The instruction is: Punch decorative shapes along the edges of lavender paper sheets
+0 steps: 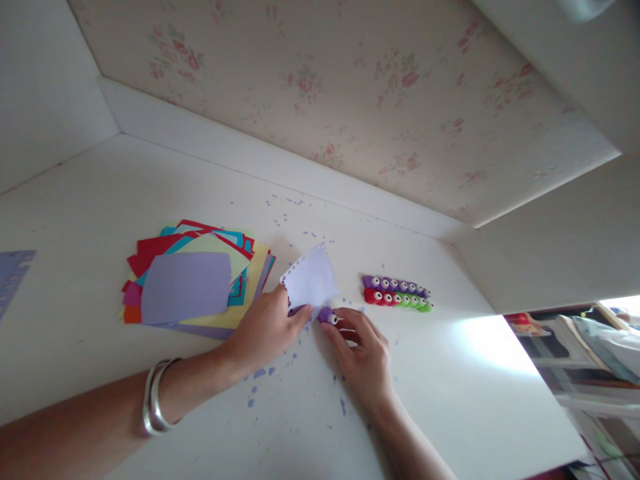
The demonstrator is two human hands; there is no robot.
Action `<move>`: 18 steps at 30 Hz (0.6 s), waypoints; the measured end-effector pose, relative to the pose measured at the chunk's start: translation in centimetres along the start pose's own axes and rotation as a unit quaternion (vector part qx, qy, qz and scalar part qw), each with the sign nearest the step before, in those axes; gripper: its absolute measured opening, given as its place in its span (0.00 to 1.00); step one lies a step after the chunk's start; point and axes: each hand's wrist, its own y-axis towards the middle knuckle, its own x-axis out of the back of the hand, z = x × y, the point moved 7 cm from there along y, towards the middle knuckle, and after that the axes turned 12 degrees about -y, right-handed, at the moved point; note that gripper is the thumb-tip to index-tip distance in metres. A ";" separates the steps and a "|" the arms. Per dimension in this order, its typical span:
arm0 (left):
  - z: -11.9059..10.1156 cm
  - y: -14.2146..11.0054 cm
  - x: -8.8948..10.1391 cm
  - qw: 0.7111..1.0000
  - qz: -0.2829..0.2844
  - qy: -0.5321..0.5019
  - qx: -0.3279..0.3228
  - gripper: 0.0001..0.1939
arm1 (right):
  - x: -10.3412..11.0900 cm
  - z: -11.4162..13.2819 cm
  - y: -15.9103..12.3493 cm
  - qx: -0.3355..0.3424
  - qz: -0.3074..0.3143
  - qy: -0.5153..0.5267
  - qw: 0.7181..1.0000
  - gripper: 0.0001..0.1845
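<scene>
In the middle of the white table, my left hand (pixel 273 323) pinches a pale lilac sheet of paper (pixel 313 277), whose left edge shows a row of small punched notches. My right hand (pixel 363 350) is closed around a small purple craft punch (pixel 327 316) with a white button. This punch sits at the sheet's lower edge; whether the paper is inside its slot I cannot make out. Right of the sheet stand two rows of similar small punches, a purple row (pixel 393 284) and a red and green row (pixel 397 299).
Left of my hands lies a fanned stack of coloured paper (pixel 187 287), with a lilac sheet on top. Another punched lilac sheet (pixel 15 277) is at the far left. Small lilac paper bits (pixel 259 373) are scattered over the table (pixel 450 387). A floral-patterned wall panel (pixel 300 107) rises behind.
</scene>
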 end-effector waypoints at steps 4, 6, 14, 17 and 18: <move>0.0 0.1 -0.1 0.998 0.008 -0.058 -0.007 0.13 | 0.1 0.1 -0.2 0.024 -0.008 -0.001 1.000 0.08; -0.1 0.1 -0.1 0.996 0.010 -0.091 -0.011 0.16 | 0.1 0.0 -0.3 0.028 -0.012 -0.001 1.000 0.08; -0.8 0.0 0.4 0.991 -0.005 -0.126 -0.033 0.14 | 0.2 0.2 -0.5 0.048 -0.016 -0.003 0.999 0.10; -0.7 -0.1 0.5 0.992 -0.016 -0.123 -0.032 0.14 | 0.3 0.3 -0.6 0.052 -0.021 -0.001 0.998 0.09; -0.6 -0.1 0.5 0.992 -0.018 -0.122 -0.029 0.14 | 0.3 0.3 -0.6 0.052 -0.021 0.000 0.998 0.09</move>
